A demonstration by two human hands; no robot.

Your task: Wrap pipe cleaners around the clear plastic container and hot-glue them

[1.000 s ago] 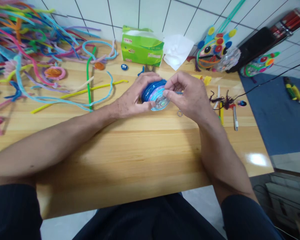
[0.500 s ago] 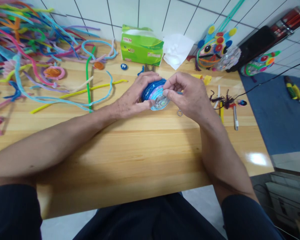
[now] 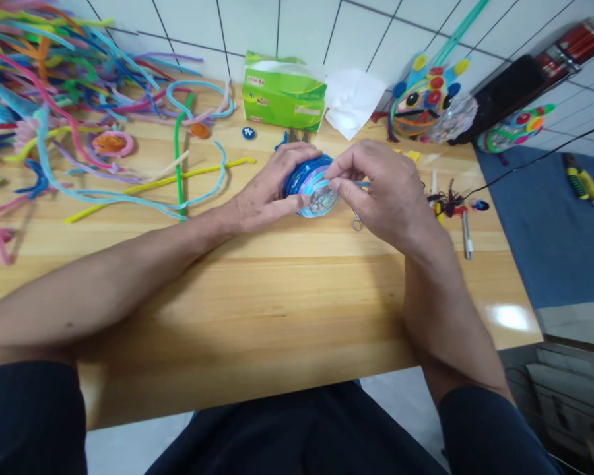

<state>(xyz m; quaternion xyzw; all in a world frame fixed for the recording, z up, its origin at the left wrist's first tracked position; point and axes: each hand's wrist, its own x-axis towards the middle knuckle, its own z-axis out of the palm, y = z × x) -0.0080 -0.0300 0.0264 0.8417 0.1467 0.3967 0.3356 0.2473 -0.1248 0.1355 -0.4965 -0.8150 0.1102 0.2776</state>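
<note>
Between my hands is a round, clear-ended object [image 3: 321, 200], wrapped in bands of dark blue, purple and light blue pipe cleaner. It resembles a plastic bottle part, though my fingers hide much of it. My left hand [image 3: 267, 188] grips it from the left, thumb along the near side and fingers over the top. At its right edge, my right hand [image 3: 376, 188] pinches thumb and forefinger on a light blue pipe cleaner [image 3: 363, 185], a short piece of which shows beside the fingers. Just below that hand lies a metal scissor-like ring [image 3: 357, 224].
A heap of coloured pipe cleaners [image 3: 79, 72] covers the back left. Behind my hands stand a green tissue pack [image 3: 284, 95] and a crumpled white tissue [image 3: 352, 102]. Decorated bottle crafts [image 3: 420, 105], a black speaker-like box [image 3: 505, 92] and a utility knife [image 3: 468, 236] are on the right.
My right hand has turned slightly and moved a little to the right along the wrapped object's edge. My left hand keeps its hold. The whole view has shifted slightly.
</note>
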